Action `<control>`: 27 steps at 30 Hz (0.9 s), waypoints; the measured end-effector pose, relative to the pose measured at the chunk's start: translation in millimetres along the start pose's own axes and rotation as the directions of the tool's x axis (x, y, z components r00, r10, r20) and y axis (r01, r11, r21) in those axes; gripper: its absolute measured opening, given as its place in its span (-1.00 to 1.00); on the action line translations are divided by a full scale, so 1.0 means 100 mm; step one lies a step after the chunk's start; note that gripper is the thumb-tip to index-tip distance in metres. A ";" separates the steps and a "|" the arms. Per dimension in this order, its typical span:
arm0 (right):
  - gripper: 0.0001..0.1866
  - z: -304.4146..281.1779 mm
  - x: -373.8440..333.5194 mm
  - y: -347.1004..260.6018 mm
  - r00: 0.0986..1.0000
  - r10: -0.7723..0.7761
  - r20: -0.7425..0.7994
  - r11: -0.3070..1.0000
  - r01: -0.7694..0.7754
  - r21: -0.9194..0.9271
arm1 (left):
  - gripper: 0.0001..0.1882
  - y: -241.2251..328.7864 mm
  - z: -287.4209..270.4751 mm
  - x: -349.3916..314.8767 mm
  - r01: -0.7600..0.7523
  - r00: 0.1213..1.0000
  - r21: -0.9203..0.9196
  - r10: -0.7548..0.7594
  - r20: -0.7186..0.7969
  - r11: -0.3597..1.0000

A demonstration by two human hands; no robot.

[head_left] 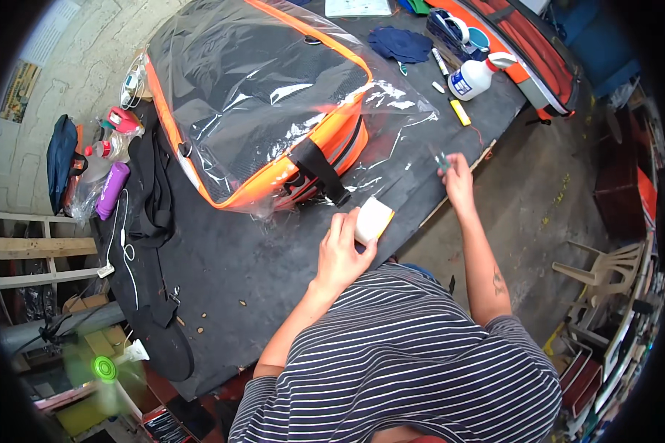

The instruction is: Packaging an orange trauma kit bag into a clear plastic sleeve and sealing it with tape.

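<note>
My left hand (340,253) is closed around a small white block with a yellow edge (374,221), just above the near side of the black table. My right hand (458,181) is raised by the table's right edge, its fingers pinched on a small, thin, greenish-grey thing (442,160) that is too blurred to name. Beyond the left hand lies a large black bag with orange trim (336,133) under clear plastic. A black strap with a buckle (319,171) hangs from its near side, close to the left fingertips.
Along the right table edge are a white spray bottle (469,80), a yellow marker-like stick (460,113) and a dark blue cloth (400,44). At left lie a purple bottle (112,190), black straps (154,199) and a white cable (128,251). A plastic chair (606,267) stands right.
</note>
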State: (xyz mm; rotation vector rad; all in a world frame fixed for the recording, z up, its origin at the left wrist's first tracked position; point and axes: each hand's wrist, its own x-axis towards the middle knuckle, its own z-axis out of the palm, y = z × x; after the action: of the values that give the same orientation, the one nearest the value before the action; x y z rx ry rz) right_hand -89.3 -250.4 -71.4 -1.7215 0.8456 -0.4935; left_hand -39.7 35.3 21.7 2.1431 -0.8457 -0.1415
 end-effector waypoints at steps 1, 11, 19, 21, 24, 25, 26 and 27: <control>-0.73 -0.01 -0.15 0.00 0.992 0.097 0.080 0.974 -0.111 0.196 | -0.43 0.00 0.00 0.00 -0.003 1.000 -0.001 0.003 -0.002 1.000; -0.22 0.29 -0.88 -0.27 0.578 -0.131 0.806 0.646 -0.567 0.511 | -0.52 -0.26 0.08 -0.03 0.070 0.993 -0.448 -0.103 -0.050 0.891; -0.29 0.45 -1.05 -0.14 0.648 -0.076 0.757 0.647 -0.546 0.532 | -0.48 -0.14 -0.03 -0.03 0.215 0.973 -0.598 -0.116 0.200 0.772; -0.29 0.45 -1.05 -0.17 0.647 -0.065 0.760 0.639 -0.558 0.530 | -0.45 -0.10 -0.02 -0.03 0.201 0.979 -0.550 -0.144 0.145 0.811; -0.27 0.40 -1.00 -0.19 0.660 -0.147 0.736 0.576 -0.548 0.607 | -0.43 -0.03 -0.11 0.00 -0.038 0.996 -0.302 0.061 0.069 0.952; -0.24 0.39 -0.98 -0.18 0.667 -0.211 0.714 0.622 -0.472 0.624 | -0.43 -0.04 -0.09 -0.01 -0.046 0.997 -0.350 0.067 0.047 0.936; -0.21 0.38 -0.96 -0.17 0.668 -0.274 0.692 0.662 -0.390 0.640 | -0.43 -0.04 -0.09 0.02 -0.049 0.996 -0.351 0.070 0.047 0.935; -0.21 0.36 -0.95 -0.17 0.670 -0.275 0.689 0.663 -0.387 0.641 | -0.45 -0.05 -0.10 0.05 -0.115 0.990 -0.328 0.137 0.042 0.938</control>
State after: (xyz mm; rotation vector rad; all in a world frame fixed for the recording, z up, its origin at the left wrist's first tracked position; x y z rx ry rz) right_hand -121.9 -154.0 -58.2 -0.9144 0.0195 -0.0071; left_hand -29.3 40.7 25.8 1.7792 -0.9256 -0.2665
